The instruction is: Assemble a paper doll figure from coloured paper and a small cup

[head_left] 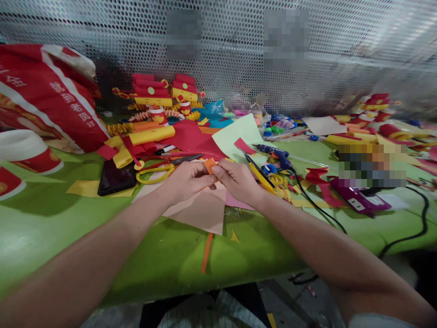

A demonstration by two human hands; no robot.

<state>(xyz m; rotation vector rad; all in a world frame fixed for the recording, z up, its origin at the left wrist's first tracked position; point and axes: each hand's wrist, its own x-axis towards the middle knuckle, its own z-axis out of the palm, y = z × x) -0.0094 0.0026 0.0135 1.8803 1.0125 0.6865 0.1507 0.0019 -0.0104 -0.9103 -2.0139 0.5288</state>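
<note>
A small orange paper piece (pixel 209 165) is pinched between my two hands, which meet above the middle of the green table. My left hand (pixel 187 181) is closed on its left side, fingers curled. On its right side my right hand (pixel 235 178) grips it with the thumb in front. Beneath the hands lies a pale pink sheet (pixel 201 212). An orange strip (pixel 206 253) lies near the table's front edge, with a yellow scrap (pixel 234 236) to its right. Yellow-handled scissors (pixel 155 174) rest just left of my left hand.
A black phone (pixel 117 176) lies at the left, near paper cups (pixel 44 159) and a red bag (pixel 51 95). A blue glue gun (pixel 273 150) with a cable lies right of the hands, a purple device (pixel 358 196) farther right. Paper figures (pixel 152 91) stand behind.
</note>
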